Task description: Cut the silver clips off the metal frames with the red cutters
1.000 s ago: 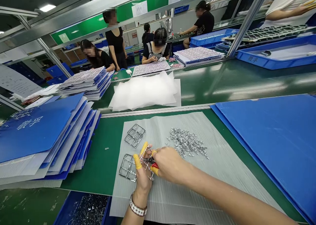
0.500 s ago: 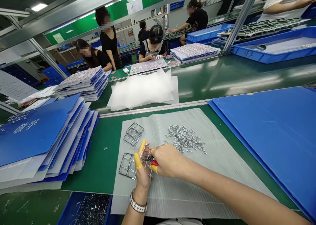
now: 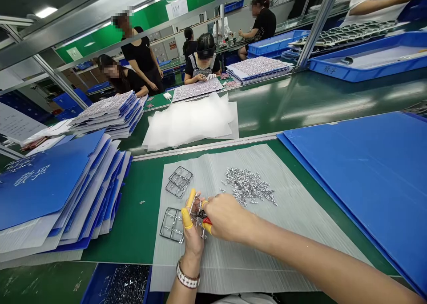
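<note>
My left hand (image 3: 193, 233), with yellow finger cots on two digits, is closed on a shiny silver sprue frame (image 3: 196, 202) that it holds up over the white foam sheet (image 3: 233, 264). In my right hand (image 3: 225, 217) is a pair of red-handled nippers (image 3: 206, 220), its jaws at the frame beside my left fingers. My fingers partly hide both the frame and the jaws. Just left of my hands lies another sprue frame (image 3: 171, 225) with small script-shaped parts. Overlapping sprue frames (image 3: 179, 182) lie farther back. Right of them is a heap of small silver parts (image 3: 248, 186).
A stack of blue sheets (image 3: 50, 179) with white liners stands at left; large blue sheets (image 3: 360, 170) lie at right. Below the table edge sits a blue bin (image 3: 90, 286) of dark scraps. White foam sheets (image 3: 190, 122) lie beyond the rail. Several people work across the line.
My head view has shifted slightly. Both hands stay almost in place, still on the sprue frame and nippers. The standing person in the background has leaned to the left.
</note>
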{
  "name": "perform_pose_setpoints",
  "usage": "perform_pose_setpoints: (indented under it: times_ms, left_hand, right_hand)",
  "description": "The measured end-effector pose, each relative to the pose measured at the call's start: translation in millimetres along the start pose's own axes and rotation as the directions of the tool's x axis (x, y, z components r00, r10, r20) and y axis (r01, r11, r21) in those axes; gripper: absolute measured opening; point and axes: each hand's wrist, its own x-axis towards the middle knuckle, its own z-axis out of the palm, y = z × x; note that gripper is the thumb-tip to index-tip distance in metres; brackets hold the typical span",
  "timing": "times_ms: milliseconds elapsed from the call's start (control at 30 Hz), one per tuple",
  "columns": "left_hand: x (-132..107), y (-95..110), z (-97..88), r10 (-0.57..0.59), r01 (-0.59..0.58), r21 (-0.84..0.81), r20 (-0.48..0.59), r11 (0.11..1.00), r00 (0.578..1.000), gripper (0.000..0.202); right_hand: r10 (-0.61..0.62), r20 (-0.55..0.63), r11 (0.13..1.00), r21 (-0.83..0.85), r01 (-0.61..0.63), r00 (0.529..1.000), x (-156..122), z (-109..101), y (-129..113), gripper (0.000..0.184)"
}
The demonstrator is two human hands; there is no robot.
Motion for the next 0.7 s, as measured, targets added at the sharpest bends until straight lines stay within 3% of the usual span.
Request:
perform_pose_setpoints:
  times_ms: [700]
  left_hand:
    - [1.9,-1.9,-3.2,0.046,-0.046,0.025,0.002,0.999,0.999,0.066]
  right_hand:
    - [-0.058,-0.048,0.998,-0.002,0.058,0.997,0.4,2.3,-3.6,0.014]
